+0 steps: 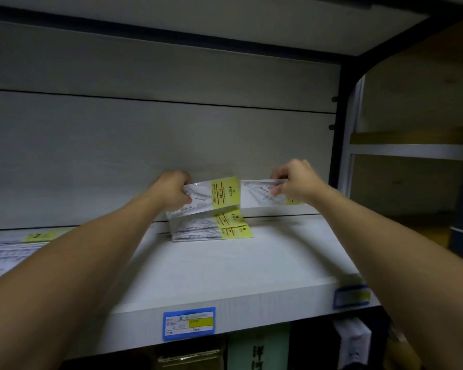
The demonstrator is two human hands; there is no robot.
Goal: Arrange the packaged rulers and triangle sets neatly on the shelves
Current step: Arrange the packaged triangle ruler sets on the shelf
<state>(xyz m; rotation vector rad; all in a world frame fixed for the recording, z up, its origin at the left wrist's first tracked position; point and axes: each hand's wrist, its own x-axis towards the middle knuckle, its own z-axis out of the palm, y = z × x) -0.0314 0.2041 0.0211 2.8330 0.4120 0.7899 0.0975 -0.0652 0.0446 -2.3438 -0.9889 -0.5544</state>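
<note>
I have one packaged triangle set [211, 194] pinched in my left hand [171, 189], thumb on its face and fingers curled behind its left end, so its yellow header card faces out where I can line it up. It hangs just above the small stack of sets [211, 228] already lying against the back panel [155, 145], which gives me a straight edge to square things to. My right hand [294, 182] pinches a second packet [259, 193] by its right end, just beside the first; whether the two packets touch I cannot quite tell through the blur. Both sit well back on the white shelf [225, 273]. More packets [14, 249] lie flat at the far left, and a blue price tag [189, 323] marks the front edge.
</note>
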